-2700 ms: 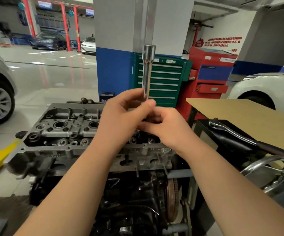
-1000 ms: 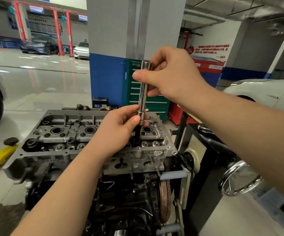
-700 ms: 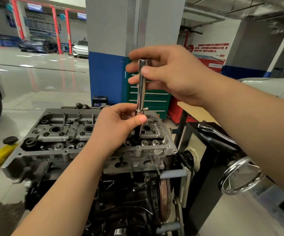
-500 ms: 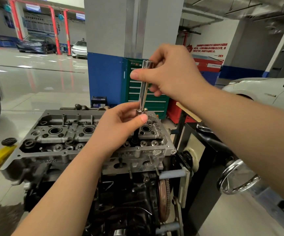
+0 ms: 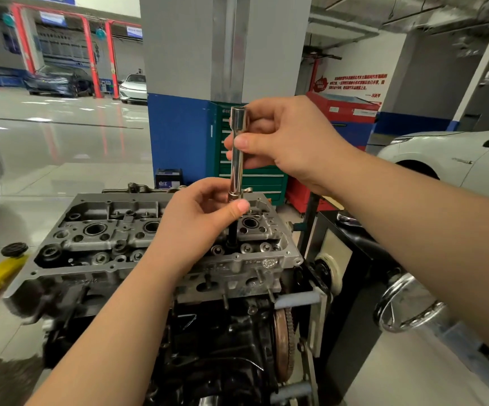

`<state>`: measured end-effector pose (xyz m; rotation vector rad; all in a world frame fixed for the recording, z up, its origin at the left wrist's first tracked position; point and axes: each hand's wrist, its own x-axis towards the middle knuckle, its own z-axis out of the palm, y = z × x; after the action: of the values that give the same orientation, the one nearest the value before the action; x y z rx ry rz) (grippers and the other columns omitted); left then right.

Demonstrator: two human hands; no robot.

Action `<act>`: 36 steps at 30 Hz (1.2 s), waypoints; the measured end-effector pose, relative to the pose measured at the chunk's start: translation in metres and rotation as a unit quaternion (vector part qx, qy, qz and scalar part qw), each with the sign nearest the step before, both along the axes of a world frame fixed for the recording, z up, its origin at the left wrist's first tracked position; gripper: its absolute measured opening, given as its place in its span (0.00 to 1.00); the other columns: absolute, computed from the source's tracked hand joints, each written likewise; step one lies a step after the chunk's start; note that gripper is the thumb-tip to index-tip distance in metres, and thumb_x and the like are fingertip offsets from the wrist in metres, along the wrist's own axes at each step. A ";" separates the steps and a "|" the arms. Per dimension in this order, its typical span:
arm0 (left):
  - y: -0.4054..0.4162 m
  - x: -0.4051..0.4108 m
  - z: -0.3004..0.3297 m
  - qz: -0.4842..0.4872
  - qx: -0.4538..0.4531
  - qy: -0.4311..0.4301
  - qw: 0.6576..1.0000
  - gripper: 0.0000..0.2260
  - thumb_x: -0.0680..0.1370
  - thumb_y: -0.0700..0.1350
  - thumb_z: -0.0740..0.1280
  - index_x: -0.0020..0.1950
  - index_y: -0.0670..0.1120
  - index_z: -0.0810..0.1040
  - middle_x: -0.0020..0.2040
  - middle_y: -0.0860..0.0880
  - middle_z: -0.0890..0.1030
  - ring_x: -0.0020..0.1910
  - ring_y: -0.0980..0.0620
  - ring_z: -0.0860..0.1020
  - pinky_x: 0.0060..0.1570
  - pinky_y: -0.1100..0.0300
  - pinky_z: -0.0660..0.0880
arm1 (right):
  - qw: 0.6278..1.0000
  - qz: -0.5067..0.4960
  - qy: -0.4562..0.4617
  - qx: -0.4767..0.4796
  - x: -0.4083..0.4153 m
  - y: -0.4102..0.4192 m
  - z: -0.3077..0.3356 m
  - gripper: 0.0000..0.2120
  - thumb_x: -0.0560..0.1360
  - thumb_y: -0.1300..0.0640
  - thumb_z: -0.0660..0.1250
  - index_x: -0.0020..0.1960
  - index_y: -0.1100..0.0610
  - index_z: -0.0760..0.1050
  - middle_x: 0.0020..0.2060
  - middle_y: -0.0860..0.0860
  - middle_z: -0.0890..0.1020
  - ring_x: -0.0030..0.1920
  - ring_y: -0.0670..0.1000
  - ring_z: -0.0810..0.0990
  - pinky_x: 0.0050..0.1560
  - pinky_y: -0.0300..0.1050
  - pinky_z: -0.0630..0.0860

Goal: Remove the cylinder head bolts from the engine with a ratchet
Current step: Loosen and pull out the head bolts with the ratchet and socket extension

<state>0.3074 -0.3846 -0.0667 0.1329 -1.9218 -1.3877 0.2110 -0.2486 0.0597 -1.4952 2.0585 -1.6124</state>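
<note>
Head view shows me both bare hands stacked on one upright tool above the cylinder head (image 5: 137, 230). My right hand (image 5: 290, 142) has its thumb and fingers curled round the upper part of a long chrome socket extension (image 5: 237, 165), just below its open square-drive end, which pokes out above the thumb. My left hand (image 5: 196, 218) pinches the lower end of that same bar between thumb and curled fingers, where the chrome meets a darker, thinner shank. Below the left-hand grip that dark shank (image 5: 232, 235) drops straight down into a bolt recess near the right end of the head casting. I cannot tell whether it is a bolt or a bit, since its lower end is hidden in the hole. Left of the grip, the head's open bores and spark plug wells run away along the casting. Beneath the grip sits the dark engine block (image 5: 208, 332) with its flywheel ring gear (image 5: 282, 344) on the stand (image 5: 342, 282). Behind the grip stands a green tool cabinet (image 5: 255, 177) against a blue-and-grey pillar (image 5: 178, 133), and a white car (image 5: 457, 159) is parked off to the right of it
</note>
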 end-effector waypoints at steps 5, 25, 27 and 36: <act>0.003 -0.005 -0.001 0.085 0.003 0.005 0.996 0.14 0.68 0.52 0.84 0.48 0.54 0.84 0.42 0.57 0.86 0.40 0.58 0.84 0.43 0.64 0.82 | 0.992 -0.094 0.065 -0.058 0.005 -0.007 -0.013 0.11 0.74 0.63 0.78 0.54 0.60 0.81 0.38 0.52 0.86 0.40 0.50 0.88 0.38 0.47 0.86; 0.000 -0.008 -0.001 0.018 0.003 -0.019 1.000 0.15 0.72 0.47 0.81 0.57 0.52 0.84 0.48 0.48 0.88 0.49 0.50 0.86 0.57 0.49 0.82 | 0.986 -0.123 0.111 -0.013 0.002 -0.007 -0.022 0.17 0.71 0.44 0.79 0.50 0.55 0.82 0.42 0.53 0.86 0.43 0.54 0.87 0.46 0.59 0.85; -0.002 -0.008 -0.002 -0.014 0.038 -0.022 0.999 0.13 0.77 0.42 0.77 0.60 0.49 0.82 0.49 0.47 0.88 0.51 0.49 0.87 0.60 0.44 0.81 | 0.997 -0.061 0.056 0.005 -0.001 -0.006 -0.019 0.10 0.78 0.52 0.74 0.56 0.57 0.82 0.49 0.57 0.87 0.51 0.57 0.87 0.54 0.60 0.84; 0.000 -0.006 -0.001 0.050 0.003 -0.004 0.999 0.16 0.67 0.52 0.84 0.50 0.54 0.83 0.43 0.52 0.85 0.42 0.51 0.84 0.46 0.58 0.82 | 0.992 -0.098 0.042 -0.069 0.000 -0.010 -0.027 0.08 0.73 0.60 0.79 0.50 0.57 0.83 0.37 0.54 0.87 0.39 0.51 0.88 0.42 0.51 0.87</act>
<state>0.3011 -0.3844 -0.0678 0.2332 -1.8913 -1.3283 0.2111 -0.2581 0.0324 -1.4667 2.2444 -1.8272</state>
